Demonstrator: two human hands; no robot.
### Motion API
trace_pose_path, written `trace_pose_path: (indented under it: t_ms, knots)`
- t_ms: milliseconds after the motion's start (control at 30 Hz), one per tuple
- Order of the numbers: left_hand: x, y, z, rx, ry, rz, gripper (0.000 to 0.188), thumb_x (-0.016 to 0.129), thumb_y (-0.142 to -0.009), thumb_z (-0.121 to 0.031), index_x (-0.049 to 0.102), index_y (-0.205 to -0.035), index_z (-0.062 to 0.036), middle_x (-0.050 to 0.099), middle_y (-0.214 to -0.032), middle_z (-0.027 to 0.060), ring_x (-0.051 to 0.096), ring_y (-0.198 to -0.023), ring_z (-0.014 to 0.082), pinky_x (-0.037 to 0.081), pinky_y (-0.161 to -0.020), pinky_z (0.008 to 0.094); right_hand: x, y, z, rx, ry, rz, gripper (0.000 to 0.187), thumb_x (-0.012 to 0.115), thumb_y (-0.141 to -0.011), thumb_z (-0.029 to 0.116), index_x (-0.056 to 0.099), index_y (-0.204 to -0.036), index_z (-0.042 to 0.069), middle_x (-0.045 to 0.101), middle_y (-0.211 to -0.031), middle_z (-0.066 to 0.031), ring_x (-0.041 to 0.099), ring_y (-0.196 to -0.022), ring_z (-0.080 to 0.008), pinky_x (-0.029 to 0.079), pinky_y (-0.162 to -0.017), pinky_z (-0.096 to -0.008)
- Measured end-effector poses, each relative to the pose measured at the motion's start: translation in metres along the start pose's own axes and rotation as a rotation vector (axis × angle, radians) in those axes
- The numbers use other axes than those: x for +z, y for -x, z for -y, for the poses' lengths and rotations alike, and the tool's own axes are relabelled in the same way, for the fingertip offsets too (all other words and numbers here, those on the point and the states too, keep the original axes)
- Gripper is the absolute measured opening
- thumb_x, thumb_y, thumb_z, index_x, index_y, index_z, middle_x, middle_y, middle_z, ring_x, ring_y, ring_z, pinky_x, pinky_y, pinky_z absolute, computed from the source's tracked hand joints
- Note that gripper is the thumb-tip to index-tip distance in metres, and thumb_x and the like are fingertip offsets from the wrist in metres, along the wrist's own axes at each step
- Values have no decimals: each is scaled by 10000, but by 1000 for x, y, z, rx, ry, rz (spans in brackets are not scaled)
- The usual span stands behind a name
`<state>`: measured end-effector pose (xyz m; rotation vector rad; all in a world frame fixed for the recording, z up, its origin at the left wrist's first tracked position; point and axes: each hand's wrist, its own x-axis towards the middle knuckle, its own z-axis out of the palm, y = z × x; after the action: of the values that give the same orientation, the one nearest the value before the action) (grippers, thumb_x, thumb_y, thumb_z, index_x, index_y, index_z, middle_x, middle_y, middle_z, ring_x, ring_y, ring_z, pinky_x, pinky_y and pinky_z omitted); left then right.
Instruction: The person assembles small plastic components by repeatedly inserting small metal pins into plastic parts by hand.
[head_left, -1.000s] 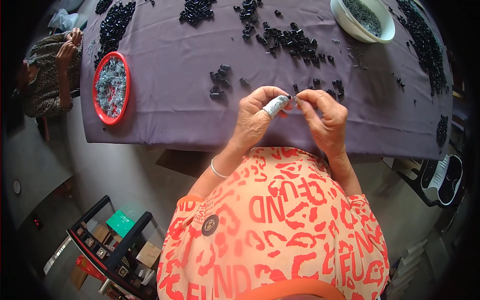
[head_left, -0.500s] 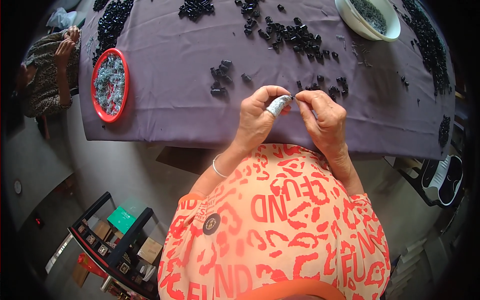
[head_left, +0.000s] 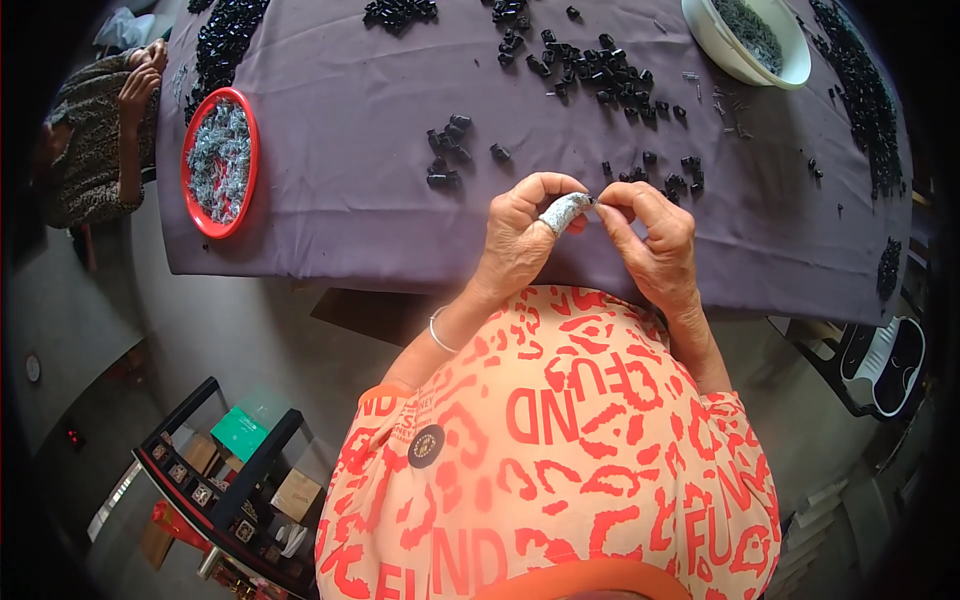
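Both hands meet fingertip to fingertip above the near edge of the table. My left hand (head_left: 518, 228) is closed in a pinch, its thumb wrapped in a whitish covering, with a bracelet on the wrist. Between its fingertips a tiny dark piece (head_left: 592, 199) shows, mostly hidden. My right hand (head_left: 655, 235) pinches right against that piece; what its own fingers hold is too small to make out. Just beyond the right hand lie several loose black plastic parts (head_left: 690, 163). Farther left is a small cluster of similar black parts (head_left: 447, 150).
A purple-grey cloth (head_left: 340, 180) covers the table. A red tray (head_left: 253, 150) of small greyish pieces stands left, a white bowl (head_left: 797, 62) of similar pieces at the far right. Black parts (head_left: 605, 72) are heaped beyond. Another person (head_left: 95, 150) sits at the left edge.
The view has shifted slightly, so the table things sit a little differently in the picture. Both hands keep the same pinch at the same spot, with only slight finger movement.
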<state>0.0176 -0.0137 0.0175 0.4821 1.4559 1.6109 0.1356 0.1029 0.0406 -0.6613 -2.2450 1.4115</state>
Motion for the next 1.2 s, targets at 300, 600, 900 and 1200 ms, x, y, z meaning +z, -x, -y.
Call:
trace_pose_path:
  t_ms: [300,600,900,1200]
  knots:
    - [-6,1,2,-6,108,65,106,582,-895,-17,611,-988,26,649,-848,48,616,-752,98,514,-687,224,14,1,-10,-179,26,-79,90,652,-796,-50,624,-870,-7,634,-751,-92,615,-629,-162,477,-568,-260]
    - [-8,-3,12,-121,327,68,103,614,-894,-59,616,-970,11,654,-852,62,620,-737,112,532,-668,253,-29,-10,-33,-192,414,-265,196,668,-756,-47,648,-933,34,595,-844,-76,580,-767,-200,470,-675,-304]
    - [-8,-5,18,-157,313,46,150,642,-880,-87,617,-999,1,665,-876,69,635,-728,125,534,-691,283,-31,-24,-52,-238,808,-172,201,698,-736,92,657,-932,100,578,-904,-23,536,-874,-227,382,-757,-348]
    - [-8,-5,14,-159,296,33,103,608,-904,-75,612,-968,5,656,-857,57,620,-733,107,522,-684,244,-25,-7,-28,165,-349,-126,183,635,-865,-10,610,-1046,3,673,-877,-58,646,-803,-109,543,-722,-240]
